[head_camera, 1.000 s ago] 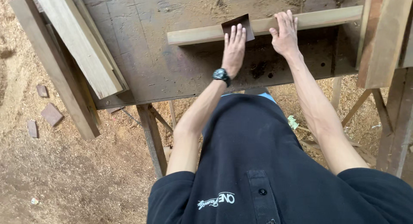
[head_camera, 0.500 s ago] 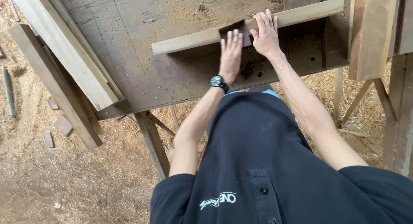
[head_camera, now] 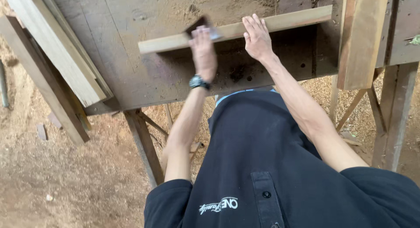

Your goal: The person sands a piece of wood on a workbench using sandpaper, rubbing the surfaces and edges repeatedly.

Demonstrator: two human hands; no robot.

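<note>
Resting on a sawdust-strewn workbench [head_camera: 144, 57]: wooden strip [head_camera: 284, 23]; left hand [head_camera: 203, 53] gripping sandpaper [head_camera: 199, 23], right hand [head_camera: 257, 37] flat, fingers spread; planks [head_camera: 57, 48] at 10 o'clock.

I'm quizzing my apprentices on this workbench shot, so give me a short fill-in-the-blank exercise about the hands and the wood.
1. The left hand presses a dark sanding sheet on a wooden ____.
2. The right hand lies ____ on the same piece, fingers spread.
3. A watch sits on the ____ wrist.

Missing words: strip; flat; left
</note>
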